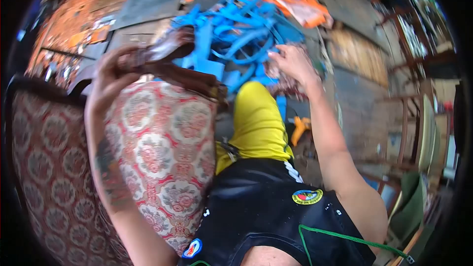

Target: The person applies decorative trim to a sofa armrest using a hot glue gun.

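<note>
My left hand [112, 73] is closed around one end of a brown, partly shiny strip of material [172, 47], above the back edge of a chair seat covered in red and cream floral fabric [157, 152]. Another brown folded piece [189, 76] lies along that edge. Out to the right, my right hand [291, 61] is raised with its fingers apart, over a crumpled patterned cloth [281, 81]. Nothing shows in its grip. Between and beyond my hands lies a tangled heap of blue strips [236, 34] on the floor.
Orange and white material [300, 9] lies behind the blue heap. An orange tool-like object [299, 129] is on the floor beside my yellow-clad leg [258, 118]. The floral chair back [49, 157] rises at left. Wooden chair frames [406, 128] stand at right.
</note>
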### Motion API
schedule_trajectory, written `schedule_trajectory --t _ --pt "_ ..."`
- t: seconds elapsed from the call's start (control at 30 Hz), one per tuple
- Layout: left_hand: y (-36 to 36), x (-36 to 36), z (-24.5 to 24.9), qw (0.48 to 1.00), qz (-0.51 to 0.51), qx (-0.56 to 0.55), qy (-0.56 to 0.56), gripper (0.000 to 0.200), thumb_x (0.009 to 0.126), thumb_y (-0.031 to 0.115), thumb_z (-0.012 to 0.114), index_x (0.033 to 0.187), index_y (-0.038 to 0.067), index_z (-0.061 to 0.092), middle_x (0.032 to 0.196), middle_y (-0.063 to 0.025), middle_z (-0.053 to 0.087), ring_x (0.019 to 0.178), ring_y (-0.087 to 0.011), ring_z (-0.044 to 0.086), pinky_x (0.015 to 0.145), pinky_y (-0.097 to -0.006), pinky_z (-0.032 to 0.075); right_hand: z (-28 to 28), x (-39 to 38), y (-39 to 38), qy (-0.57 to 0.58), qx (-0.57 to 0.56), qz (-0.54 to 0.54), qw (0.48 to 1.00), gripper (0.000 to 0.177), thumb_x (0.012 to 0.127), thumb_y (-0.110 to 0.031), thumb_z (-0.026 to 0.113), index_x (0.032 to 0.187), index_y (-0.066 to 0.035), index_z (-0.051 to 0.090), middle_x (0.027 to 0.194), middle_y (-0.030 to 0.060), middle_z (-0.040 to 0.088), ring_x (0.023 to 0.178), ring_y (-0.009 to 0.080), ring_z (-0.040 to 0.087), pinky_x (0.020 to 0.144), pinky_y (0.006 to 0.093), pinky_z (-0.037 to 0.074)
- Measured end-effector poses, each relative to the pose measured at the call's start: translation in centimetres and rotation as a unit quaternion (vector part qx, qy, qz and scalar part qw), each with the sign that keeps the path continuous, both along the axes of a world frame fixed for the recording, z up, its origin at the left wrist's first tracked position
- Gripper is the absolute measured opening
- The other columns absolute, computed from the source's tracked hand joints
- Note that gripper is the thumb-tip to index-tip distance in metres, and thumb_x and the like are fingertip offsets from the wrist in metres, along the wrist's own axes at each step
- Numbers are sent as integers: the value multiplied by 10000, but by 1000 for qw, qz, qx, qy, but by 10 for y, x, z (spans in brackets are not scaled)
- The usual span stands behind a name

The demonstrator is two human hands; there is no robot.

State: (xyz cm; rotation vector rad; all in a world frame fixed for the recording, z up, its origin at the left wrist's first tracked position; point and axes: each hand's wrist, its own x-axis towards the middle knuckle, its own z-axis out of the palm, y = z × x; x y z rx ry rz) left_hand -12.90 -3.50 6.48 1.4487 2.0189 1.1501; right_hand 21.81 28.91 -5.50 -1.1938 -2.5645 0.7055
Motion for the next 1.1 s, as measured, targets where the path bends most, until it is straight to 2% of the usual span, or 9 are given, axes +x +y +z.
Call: schedule_trajectory --t 0.2,0.33,0.37,0.43,0.5,0.63,0.77,0.93,1.1 --pt "-3 5 2 996 58 -35 -66 666 818 -74 660 1462 0 511 1378 -136 584 1205 -202 614 1062 -341 473 -192 166 28 -140 -123 -154 970 446 883 -392 730 1138 -26 743 1098 269 716 1092 405 687 952 479 534" --pt "-21 -30 -7 997 16 -55 -43 656 875 20 683 1498 -6 477 1463 -147 542 1358 -242 515 1156 -388 392 -267 234 -24 -161 -330 -327 871 397 886 -390 750 1002 -11 764 827 187 750 802 361 740 793 440 595" --pt "-20 -37 -13 997 15 -59 -47 657 875 28 683 1498 -6 477 1467 -148 539 1363 -242 511 1163 -391 382 -304 255 -50 -130 -226 -340 903 448 887 -416 743 1089 -16 745 945 211 757 927 381 736 873 445 581" --pt "-15 -41 -21 996 10 -68 -49 658 875 38 685 1499 -4 478 1472 -148 535 1370 -242 504 1171 -393 369 -289 250 -79 -220 -315 -397 834 708 824 -561 764 1270 -20 670 1245 307 667 1221 417 630 1030 466 503" --pt "-15 -28 -15 997 16 -63 -32 659 875 44 686 1498 -3 479 1474 -148 533 1375 -243 501 1175 -393 362 -327 251 -108 -211 -297 -391 845 849 756 -668 772 1172 70 703 1236 317 669 1189 433 647 1004 485 520" --pt "-9 -3 -5 999 26 -22 4 667 859 80 715 1485 1 500 1474 -145 529 1382 -234 491 1183 -386 342 -334 221 -129 -158 -268 -471 825 921 699 -666 820 1199 94 676 1255 306 665 1207 426 638 1009 486 511" --pt "-8 0 -5 998 51 -7 39 665 734 -39 712 1387 24 605 1406 -101 573 1310 -204 527 1121 -354 397 -318 223 -127 -164 -290 -533 778 698 750 -451 844 1170 85 694 1225 263 692 1147 387 672 964 462 529" --pt "8 16 25 991 34 -42 123 669 634 7 798 1289 81 680 1322 -104 633 1284 -270 541 1109 -390 386 -239 240 -111 -190 -280 -526 781 508 806 -341 811 1053 96 728 1008 234 740 995 324 726 835 435 529" --pt "12 10 42 975 8 -104 198 685 592 135 888 1251 106 702 1331 -85 648 1315 -281 529 1164 -444 291 -114 245 -110 -216 -321 -462 798 583 848 -369 760 1152 121 675 1114 248 720 1089 342 696 890 432 508"
